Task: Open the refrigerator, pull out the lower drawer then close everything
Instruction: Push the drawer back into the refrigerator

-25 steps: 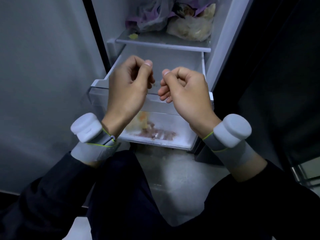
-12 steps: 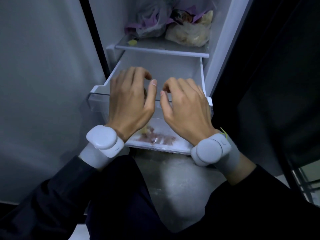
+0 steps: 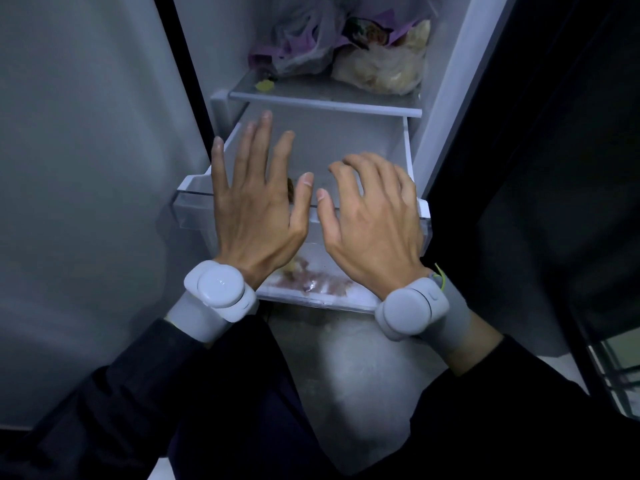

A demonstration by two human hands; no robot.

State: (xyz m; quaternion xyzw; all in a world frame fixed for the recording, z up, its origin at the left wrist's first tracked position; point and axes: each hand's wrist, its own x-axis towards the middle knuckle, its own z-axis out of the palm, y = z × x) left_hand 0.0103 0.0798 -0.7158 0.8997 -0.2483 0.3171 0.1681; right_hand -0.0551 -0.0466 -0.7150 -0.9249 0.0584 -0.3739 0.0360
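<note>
Drawer out, hands poised above it.

The lower drawer point(image 3: 194, 206) juts from the open refrigerator point(image 3: 446, 109), its clear front wall facing the person; the left hand point(image 3: 258, 209) hovers with fingers spread flat and the right hand point(image 3: 372, 220) is loosely curled, both empty and gripping nothing. My read: the push-back comes next, and it goes best with both palms square on the front rim, pressing evenly so the drawer runs straight on its rails instead of jamming at one corner. Inside the drawer, a pinkish frozen lump point(image 3: 311, 284) lies at the front. On the shelf point(image 3: 325, 103) above sit crumpled plastic bags point(image 3: 346, 46), and a small yellow scrap point(image 3: 265, 85).
</note>
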